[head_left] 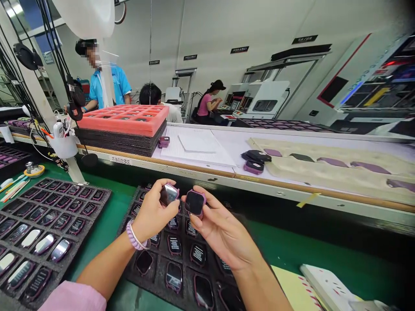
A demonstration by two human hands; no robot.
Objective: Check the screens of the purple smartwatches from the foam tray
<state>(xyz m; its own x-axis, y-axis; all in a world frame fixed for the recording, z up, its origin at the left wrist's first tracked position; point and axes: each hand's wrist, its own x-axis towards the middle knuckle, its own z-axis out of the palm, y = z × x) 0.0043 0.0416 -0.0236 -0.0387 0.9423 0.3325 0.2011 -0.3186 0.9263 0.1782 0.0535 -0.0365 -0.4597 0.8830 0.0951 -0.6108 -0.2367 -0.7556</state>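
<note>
My left hand (157,207) is closed on a smartwatch body (169,194) with a purple frame and a shiny dark screen. Close beside it, my right hand (220,229) grips a second purple smartwatch body (195,202) by its edges, its black screen turned toward me. Both are held above a black foam tray (157,276), whose pockets hold several more watch bodies, some with white text on their screens. My forearms hide part of this tray. To the left lies another black foam tray (92,196) filled with similar watch bodies.
On the raised shelf stand a red foam tray (155,121) on black ones, papers (197,142) and a beige cloth strip (311,172) with watch pieces. A power strip (327,285) lies at lower right. A white cup (65,146) hangs at left. Co-workers sit and stand beyond.
</note>
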